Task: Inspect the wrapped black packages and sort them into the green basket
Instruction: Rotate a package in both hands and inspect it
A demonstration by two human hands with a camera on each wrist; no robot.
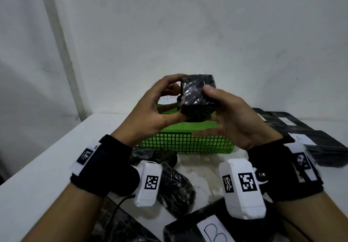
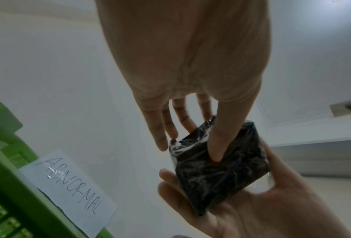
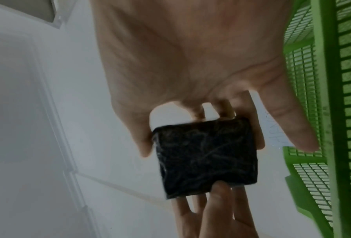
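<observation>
Your left hand (image 1: 150, 110) and right hand (image 1: 231, 117) are both grasping one wrapped black package (image 1: 197, 98), lifting it above the green basket (image 1: 188, 140) for inspection. Several packages (image 1: 175, 189) are still lying along the table's near edge, awaiting sorting.

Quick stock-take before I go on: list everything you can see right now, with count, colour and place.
Cube package: one, black, film-wrapped, held up above the basket.
Basket: one, green mesh, mid-table.
Basket label: one, white, reads ABNORMAL, on the basket rim.
Loose packages: several, black, on the table nearer than the basket; exact count unclear.
Flat packages: a few, black with white labels, right of the basket.
Table: one, white.
Left hand: grips the cube.
Right hand: grips the cube.
</observation>
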